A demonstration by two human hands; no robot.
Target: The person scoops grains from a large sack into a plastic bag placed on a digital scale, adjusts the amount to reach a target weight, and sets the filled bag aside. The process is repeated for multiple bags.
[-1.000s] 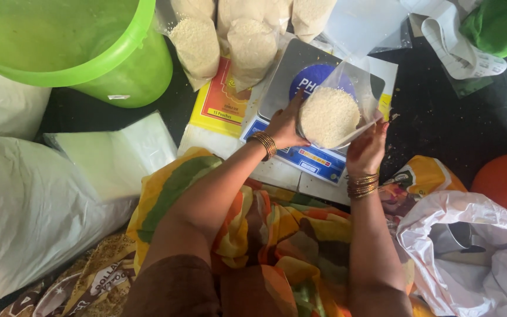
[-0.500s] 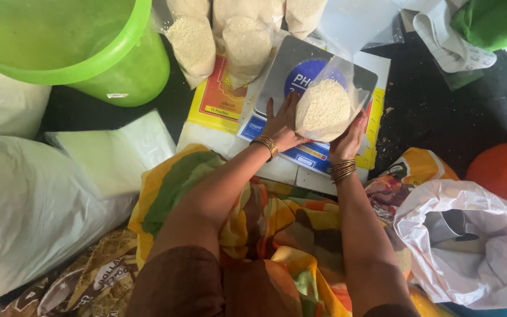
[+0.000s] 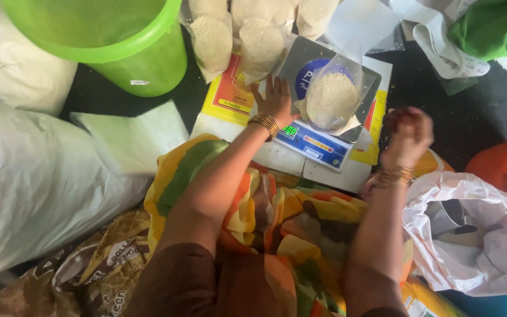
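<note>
One hand [image 3: 407, 136] now off bag [image 3: 331, 100]

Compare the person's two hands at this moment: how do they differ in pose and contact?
The left hand lies open, fingers spread, beside the clear bag of white grain on the scale; the right hand is curled into a loose fist off to the side, touching neither. The right hand looks blurred, the left sharp. Both wrists wear gold bangles.

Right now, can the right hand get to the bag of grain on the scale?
Probably yes. The right hand is lifted beside the scale, curled closed, and nothing lies between it and the clear bag of grain.
</note>
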